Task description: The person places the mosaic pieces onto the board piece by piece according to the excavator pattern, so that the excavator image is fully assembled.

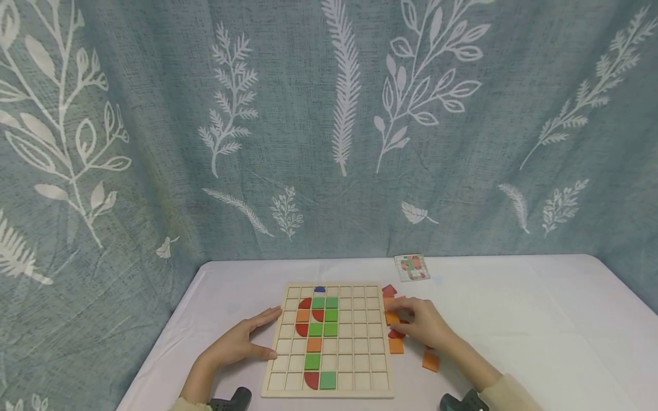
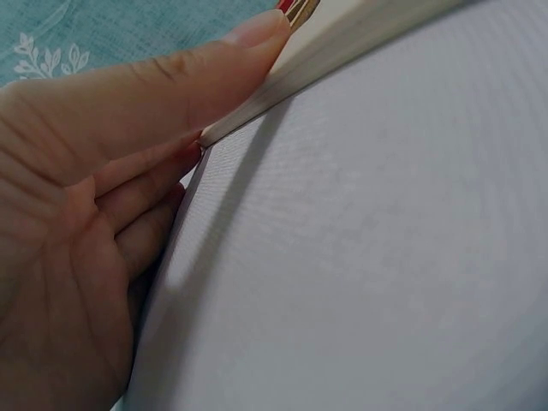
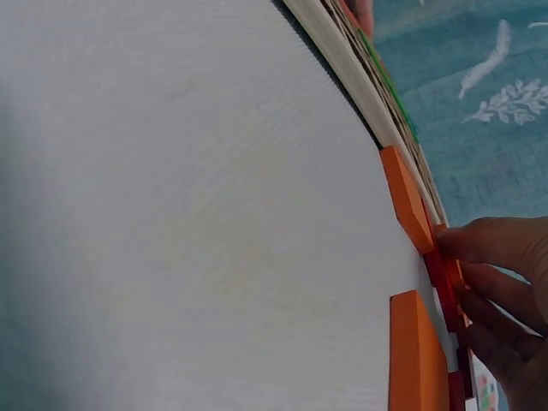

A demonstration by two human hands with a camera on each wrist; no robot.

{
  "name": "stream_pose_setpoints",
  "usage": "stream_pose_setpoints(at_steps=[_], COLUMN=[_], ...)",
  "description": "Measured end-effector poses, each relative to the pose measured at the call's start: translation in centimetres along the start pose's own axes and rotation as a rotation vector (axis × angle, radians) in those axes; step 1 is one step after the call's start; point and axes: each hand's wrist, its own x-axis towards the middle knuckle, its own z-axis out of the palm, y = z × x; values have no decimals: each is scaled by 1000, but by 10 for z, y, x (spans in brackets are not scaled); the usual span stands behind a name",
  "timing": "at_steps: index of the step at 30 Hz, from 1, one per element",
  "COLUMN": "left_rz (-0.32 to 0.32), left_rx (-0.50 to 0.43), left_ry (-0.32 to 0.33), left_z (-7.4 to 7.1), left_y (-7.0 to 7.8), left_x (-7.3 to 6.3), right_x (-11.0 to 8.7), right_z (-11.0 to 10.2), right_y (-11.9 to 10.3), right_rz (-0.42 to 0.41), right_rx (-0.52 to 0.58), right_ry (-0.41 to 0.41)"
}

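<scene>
A wooden grid board (image 1: 354, 394) lies on the table, with green, red, orange and blue tiles in some of its squares. My left hand (image 1: 237, 342) rests at its left edge, fingers extended and thumb spread lower down that side. In the left wrist view, the thumb (image 2: 197, 90) lies against the board's rim. Just past the right edge, my right hand (image 1: 424, 324) pinches an orange square tile (image 1: 392, 318) between thumb and fingers. Close by are a red tile (image 1: 396, 334) and another orange tile (image 1: 396, 346); the hand partly covers this group.
One orange tile (image 1: 430, 361) lies apart, under the right forearm. A red tile (image 1: 389, 290) is by the board's upper right corner. Behind it, a small card (image 1: 412, 268) with a coloured tile picture lies near the table's back edge. A patterned curtain (image 1: 308, 142) hangs behind.
</scene>
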Motion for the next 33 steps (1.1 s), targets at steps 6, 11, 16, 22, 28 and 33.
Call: stream_pose_setpoints(at_steps=[6,11,16,22,28,33], left_rz=[-5,9,10,3,-2,-1], left_rx=[-5,-8,-6,-1,8,9], left_ry=[4,-3,-2,0,0,-4], left_z=[0,1,1,0,0,0], left_y=[0,-2,-3,-4,-3,-2], left_x=[0,0,1,0,-1,-1], right_x=[0,-2,-5,-12,-23,-32], right_z=[-1,-1,-2,-2,9,23], right_y=[-1,0,0,-9,-31,-55], right_rz=[-1,-27,-21,-38,-88,-111], right_rx=[6,-14,12,86,128,136], right_ry=[-8,10,22,-14,-74,-165])
